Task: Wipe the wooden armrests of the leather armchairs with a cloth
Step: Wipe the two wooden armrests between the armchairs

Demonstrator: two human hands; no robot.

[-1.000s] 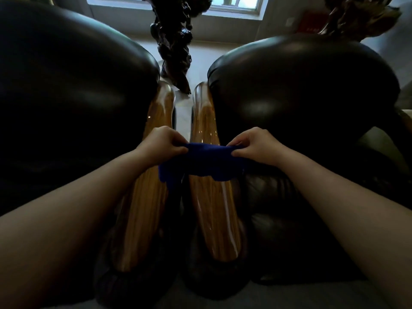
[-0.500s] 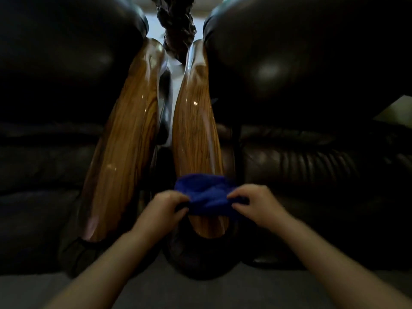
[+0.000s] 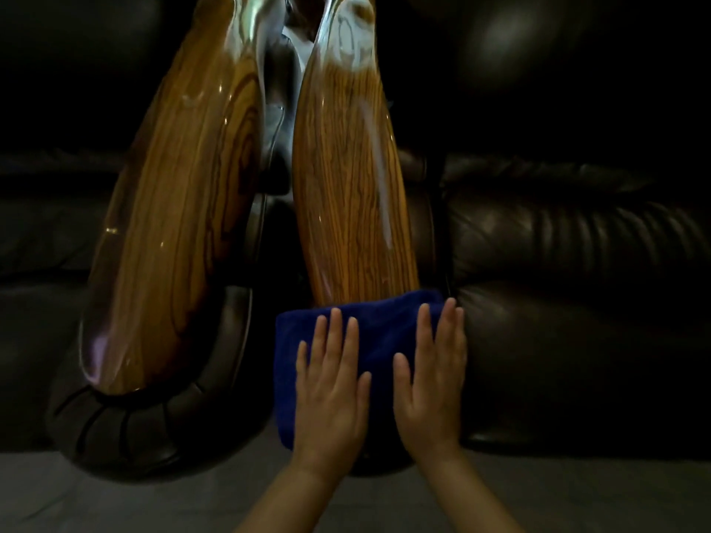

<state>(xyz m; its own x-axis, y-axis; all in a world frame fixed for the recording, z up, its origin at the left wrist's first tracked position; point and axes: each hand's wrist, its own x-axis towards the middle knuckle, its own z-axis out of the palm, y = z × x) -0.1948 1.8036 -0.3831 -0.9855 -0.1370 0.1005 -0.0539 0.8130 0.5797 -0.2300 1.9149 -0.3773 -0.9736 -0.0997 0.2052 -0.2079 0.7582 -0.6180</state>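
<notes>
Cloth, a deep blue folded one, lies draped over the near end of the right-hand wooden armrest, covering its front tip and hanging down the rounded front. Both hands rest flat on top of it, palms down, fingers straight and slightly spread, gripping nothing. The left hand presses on the left half of the cloth, with blue fabric showing to its left and beyond its fingertips. The right hand lies just beside it on the right half, its outer fingers reaching the cloth's right edge where that meets the dark leather seat cushion. A narrow strip of blue shows between the two hands. Bare forearms run from the bottom edge of the head view up to the wrists.

Counted in this single view: one cloth, two hands, two wooden armrests and two dark leather armchairs side by side. The left-hand wooden armrest is uncovered along its whole length, glossy with bright reflections, and stands apart from both hands; its near end sits on a padded leather roll. The two armrests lean toward each other at the far end, with a narrow dark gap between them. Grey floor runs along the bottom below the chairs.
</notes>
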